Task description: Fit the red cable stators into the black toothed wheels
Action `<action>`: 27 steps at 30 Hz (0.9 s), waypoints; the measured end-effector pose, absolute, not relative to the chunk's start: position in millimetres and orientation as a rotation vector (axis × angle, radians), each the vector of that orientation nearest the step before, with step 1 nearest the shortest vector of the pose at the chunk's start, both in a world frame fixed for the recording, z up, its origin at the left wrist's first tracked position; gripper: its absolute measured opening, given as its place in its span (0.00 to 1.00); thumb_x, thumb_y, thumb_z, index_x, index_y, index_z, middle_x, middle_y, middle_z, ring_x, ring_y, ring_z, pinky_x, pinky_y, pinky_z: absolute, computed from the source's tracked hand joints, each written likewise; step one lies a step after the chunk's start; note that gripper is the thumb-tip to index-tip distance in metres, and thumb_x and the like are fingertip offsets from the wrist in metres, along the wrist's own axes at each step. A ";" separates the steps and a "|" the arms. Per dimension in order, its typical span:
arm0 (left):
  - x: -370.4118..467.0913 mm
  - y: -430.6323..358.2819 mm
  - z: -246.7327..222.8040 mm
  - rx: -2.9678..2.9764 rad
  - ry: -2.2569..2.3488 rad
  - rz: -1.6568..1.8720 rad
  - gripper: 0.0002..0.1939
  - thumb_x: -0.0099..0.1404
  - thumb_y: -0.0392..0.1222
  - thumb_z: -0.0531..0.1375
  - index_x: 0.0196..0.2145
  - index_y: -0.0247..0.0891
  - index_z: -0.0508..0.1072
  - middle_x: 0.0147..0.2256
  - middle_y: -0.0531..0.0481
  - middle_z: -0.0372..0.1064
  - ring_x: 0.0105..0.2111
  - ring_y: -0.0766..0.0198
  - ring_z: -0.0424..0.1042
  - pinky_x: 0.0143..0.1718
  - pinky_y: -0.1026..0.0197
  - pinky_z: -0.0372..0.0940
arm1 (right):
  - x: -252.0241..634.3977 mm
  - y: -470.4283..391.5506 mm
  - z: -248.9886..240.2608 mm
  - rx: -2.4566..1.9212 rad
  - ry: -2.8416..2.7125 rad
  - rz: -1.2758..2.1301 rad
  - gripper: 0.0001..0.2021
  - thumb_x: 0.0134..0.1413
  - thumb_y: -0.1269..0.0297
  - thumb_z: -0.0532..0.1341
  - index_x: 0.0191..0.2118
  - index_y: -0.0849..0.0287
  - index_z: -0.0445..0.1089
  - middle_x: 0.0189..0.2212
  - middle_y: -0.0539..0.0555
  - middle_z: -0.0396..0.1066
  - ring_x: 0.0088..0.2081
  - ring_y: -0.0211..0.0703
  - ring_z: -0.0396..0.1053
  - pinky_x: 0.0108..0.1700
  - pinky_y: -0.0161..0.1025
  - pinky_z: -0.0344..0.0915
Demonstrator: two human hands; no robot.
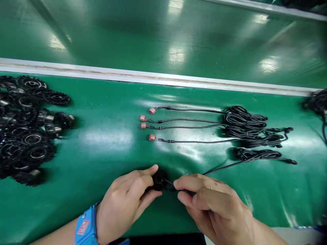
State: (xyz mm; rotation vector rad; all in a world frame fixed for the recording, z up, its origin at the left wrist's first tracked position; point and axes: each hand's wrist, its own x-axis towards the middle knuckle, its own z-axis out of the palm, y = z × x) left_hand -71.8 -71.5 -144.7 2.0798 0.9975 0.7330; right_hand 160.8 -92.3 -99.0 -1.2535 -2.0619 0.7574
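Note:
My left hand (130, 197), with a blue band (87, 226) at the wrist, grips a round black part (159, 179) between thumb and fingers near the front of the green table. Just to its right, my right hand (214, 200) pinches a black cable (187, 192) whose end meets the black part. From behind that hand the cable runs up to a coiled bundle (258, 155) at the right. The inside of the black part is dark and hard to make out.
Several black cables (196, 142) with reddish-copper cylindrical ends (152, 137) lie side by side beyond my hands. Black toothed parts (33, 139) are piled at the left. A pale strip (163, 79) crosses the green table (97, 112). Another dark bundle (316, 102) sits at the right edge.

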 end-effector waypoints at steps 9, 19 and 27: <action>-73.9 -70.8 -144.0 2.130 0.992 0.687 0.09 0.74 0.43 0.60 0.48 0.39 0.66 0.49 0.42 0.77 0.47 0.56 0.79 0.46 0.58 0.77 | 160.9 -80.9 -97.1 -1.190 -1.586 0.601 0.13 0.66 0.76 0.53 0.49 0.49 0.61 0.37 0.53 0.78 0.41 0.49 0.78 0.46 0.55 0.76; -83.8 -57.4 -137.2 2.045 1.150 0.627 0.19 0.71 0.54 0.61 0.52 0.41 0.66 0.51 0.42 0.70 0.39 0.57 0.77 0.39 0.55 0.76 | 146.3 -30.5 -147.2 -1.606 -2.203 0.313 0.05 0.66 0.65 0.61 0.43 0.59 0.73 0.41 0.57 0.75 0.41 0.50 0.66 0.41 0.46 0.61; -66.1 -51.6 -123.7 1.360 0.974 0.595 0.24 0.72 0.36 0.57 0.62 0.47 0.56 0.62 0.37 0.61 0.56 0.52 0.71 0.55 0.46 0.72 | 155.1 -56.0 -107.7 -1.383 -2.034 0.745 0.03 0.66 0.70 0.59 0.40 0.56 0.69 0.34 0.51 0.73 0.37 0.42 0.64 0.44 0.43 0.60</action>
